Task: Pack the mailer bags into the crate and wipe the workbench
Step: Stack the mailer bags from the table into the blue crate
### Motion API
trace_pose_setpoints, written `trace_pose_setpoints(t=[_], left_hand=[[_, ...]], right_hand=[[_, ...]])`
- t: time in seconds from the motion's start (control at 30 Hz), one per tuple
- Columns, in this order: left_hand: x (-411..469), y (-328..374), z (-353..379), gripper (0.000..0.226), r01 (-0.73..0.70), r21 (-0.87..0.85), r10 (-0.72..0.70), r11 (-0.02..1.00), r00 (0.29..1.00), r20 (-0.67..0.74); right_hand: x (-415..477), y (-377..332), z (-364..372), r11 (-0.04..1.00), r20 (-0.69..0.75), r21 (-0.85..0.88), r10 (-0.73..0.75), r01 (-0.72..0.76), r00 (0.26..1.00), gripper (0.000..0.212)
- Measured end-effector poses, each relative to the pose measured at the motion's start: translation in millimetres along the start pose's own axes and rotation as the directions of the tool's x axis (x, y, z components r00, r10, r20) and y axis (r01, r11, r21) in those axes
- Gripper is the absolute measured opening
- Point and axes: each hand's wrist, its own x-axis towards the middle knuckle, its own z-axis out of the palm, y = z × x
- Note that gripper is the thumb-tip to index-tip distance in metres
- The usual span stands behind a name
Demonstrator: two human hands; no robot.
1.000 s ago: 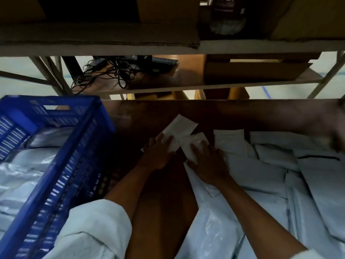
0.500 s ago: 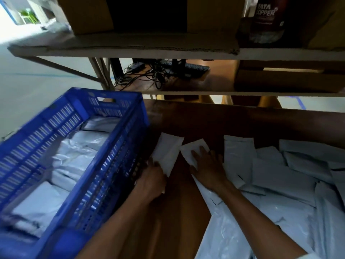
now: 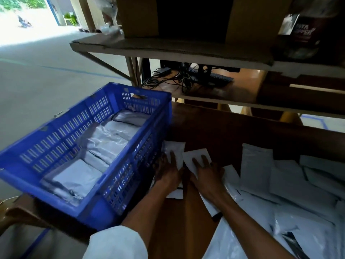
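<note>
A metal shelf rack (image 3: 168,47) stands across the far side, with a cardboard box (image 3: 138,15) on its upper board and a keyboard (image 3: 214,79) among tangled cables (image 3: 168,79) on the lower one. Below and in front of it lies the brown surface (image 3: 224,131). On its left end sits the blue crate (image 3: 61,131), slatted walls upright, with grey-white mailer bags (image 3: 104,144) lying flat in layers across its floor.

On the right half of the surface is a loose heap of mailer bags (image 3: 289,184), overlapping one another at odd angles and reaching the lower right corner of the view.

Between crate and heap lie two smaller bags, corners touching. The left small bag (image 3: 174,150) lies just beside the crate's near wall; the right small bag (image 3: 194,156) is turned at a slant next to it.

The left hand (image 3: 168,174) rests on top of the left small bag with its fingers laid out straight (whether the thumb tucks under the edge cannot be told). The right hand (image 3: 207,176) lies on the right small bag, fingers spread and pressing flat. A white sleeve (image 3: 117,243) covers the left upper arm; both forearms are bare.
</note>
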Motion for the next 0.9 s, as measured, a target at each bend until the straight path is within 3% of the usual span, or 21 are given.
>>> trace_pose_setpoints(t=[0.17,0.3,0.43,0.57,0.63,0.7,0.8,0.9], left_hand=[[-16,3,-12,0.077,-0.028,-0.118,0.020,0.993,0.998,-0.066],[-49,21,-77,0.077,-0.135,-0.049,0.119,0.990,0.961,-0.250],[-84,9,-168,0.077,-0.127,0.130,0.177,0.983,0.835,-0.522],[-110,-40,-250,0.062,0.063,-0.059,-0.086,0.996,0.654,-0.752],[-114,-73,-271,0.062,0.243,-0.060,-0.210,0.968,0.655,-0.726],[-110,-112,-269,0.058,0.386,0.002,-0.301,0.923,0.722,-0.623],[-102,-150,-250,0.056,0.488,0.045,-0.406,0.872,0.771,-0.491],[-94,-170,-230,0.057,0.578,0.013,-0.548,0.816,0.780,-0.304]], right_hand=[[-6,2,-20,0.997,-0.104,0.072,0.007,0.000,0.995,0.066],[3,-11,-58,0.950,-0.293,0.246,-0.116,0.192,0.949,0.059],[31,-73,-116,0.808,-0.540,0.334,-0.258,0.485,0.801,0.056],[49,-166,-162,0.630,-0.609,0.343,-0.416,0.697,0.676,0.054],[61,-213,-168,0.553,-0.596,0.306,-0.523,0.775,0.609,0.053],[69,-258,-160,0.506,-0.491,0.327,-0.631,0.798,0.601,0.053],[76,-306,-133,0.509,-0.266,0.359,-0.748,0.782,0.608,0.054],[82,-334,-98,0.559,-0.062,0.202,-0.812,0.804,0.580,0.051]])
